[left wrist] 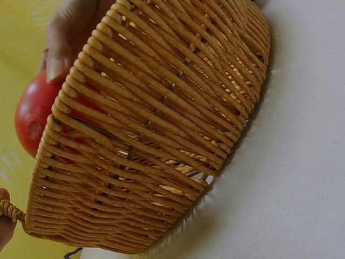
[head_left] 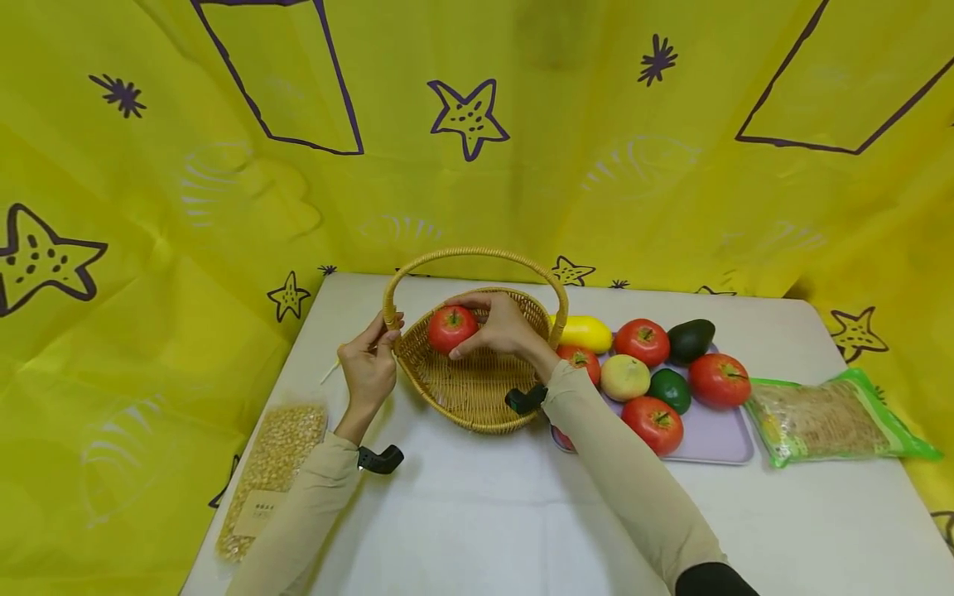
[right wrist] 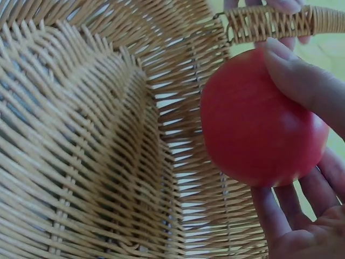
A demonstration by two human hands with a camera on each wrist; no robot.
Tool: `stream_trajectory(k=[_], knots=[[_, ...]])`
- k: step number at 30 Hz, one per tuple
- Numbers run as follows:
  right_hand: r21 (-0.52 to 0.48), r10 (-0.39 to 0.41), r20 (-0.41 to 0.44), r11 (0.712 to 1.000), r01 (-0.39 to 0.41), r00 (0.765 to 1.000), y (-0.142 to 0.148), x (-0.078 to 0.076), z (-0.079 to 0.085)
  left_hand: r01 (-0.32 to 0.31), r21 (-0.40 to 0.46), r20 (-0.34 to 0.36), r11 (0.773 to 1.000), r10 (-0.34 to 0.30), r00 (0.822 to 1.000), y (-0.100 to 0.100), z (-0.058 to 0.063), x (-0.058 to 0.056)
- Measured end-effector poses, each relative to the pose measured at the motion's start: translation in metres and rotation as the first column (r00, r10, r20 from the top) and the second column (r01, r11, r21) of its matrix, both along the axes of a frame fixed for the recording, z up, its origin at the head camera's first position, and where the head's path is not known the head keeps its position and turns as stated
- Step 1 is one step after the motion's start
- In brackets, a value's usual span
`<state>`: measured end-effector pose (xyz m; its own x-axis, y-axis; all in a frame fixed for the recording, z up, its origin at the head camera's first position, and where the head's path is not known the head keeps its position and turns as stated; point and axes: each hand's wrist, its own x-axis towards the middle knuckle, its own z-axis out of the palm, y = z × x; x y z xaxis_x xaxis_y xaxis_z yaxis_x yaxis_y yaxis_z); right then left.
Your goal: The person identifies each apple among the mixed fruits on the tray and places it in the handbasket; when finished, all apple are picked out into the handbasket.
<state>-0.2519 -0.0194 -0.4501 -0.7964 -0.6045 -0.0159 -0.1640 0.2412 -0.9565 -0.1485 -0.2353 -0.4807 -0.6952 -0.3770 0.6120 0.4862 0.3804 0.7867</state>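
Observation:
A wicker basket with a tall arched handle stands in the middle of the table. At the left foot of that handle, my left hand grips it between thumb and fingers. My right hand holds a red apple over the left part of the basket, near the rim. In the right wrist view, thumb and fingers curl round the apple, with the woven wall beside it. Seen from the left wrist, the apple shows partly above the rim, the rest behind the weave.
To the right, a lilac tray bears several red apples, an avocado, a yellow fruit, a pale round fruit and a green one. A green-edged packet lies beyond it. A bag of corn kernels lies at left.

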Motion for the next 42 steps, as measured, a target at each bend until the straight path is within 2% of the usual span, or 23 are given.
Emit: stream_trajectory(k=[6,10,14,20,27,32,42], knots=[[0.071,-0.029,0.015,0.997,0.028,0.999,0.002,-0.005,-0.009,-0.018,-0.013,0.026,1.000,0.019,0.999,0.003,0.001,0.000],[0.092,-0.022,0.019,0.996,0.020,1.000,0.001,-0.008,-0.014,-0.031,-0.009,0.030,0.999,0.032,0.999,0.003,0.002,0.000],[0.092,-0.011,0.020,0.996,0.009,1.000,-0.002,-0.010,-0.017,-0.013,0.014,0.036,1.000,0.013,0.999,0.001,0.003,0.001],[0.103,-0.027,-0.005,0.994,0.027,1.000,-0.005,-0.012,-0.020,0.015,0.022,0.040,1.000,-0.016,0.999,-0.002,0.002,0.000],[0.211,-0.030,-0.068,0.976,0.044,0.997,-0.010,-0.011,-0.026,0.024,0.023,0.036,0.999,-0.024,0.999,-0.002,0.002,0.003],[0.251,-0.035,-0.094,0.966,0.058,0.995,-0.013,-0.008,-0.027,0.012,0.018,0.038,1.000,-0.013,0.999,-0.003,0.001,0.002],[0.257,-0.016,-0.125,0.965,0.048,0.992,-0.014,-0.003,-0.028,0.020,0.023,0.047,1.000,-0.021,0.999,-0.003,0.000,0.002]])
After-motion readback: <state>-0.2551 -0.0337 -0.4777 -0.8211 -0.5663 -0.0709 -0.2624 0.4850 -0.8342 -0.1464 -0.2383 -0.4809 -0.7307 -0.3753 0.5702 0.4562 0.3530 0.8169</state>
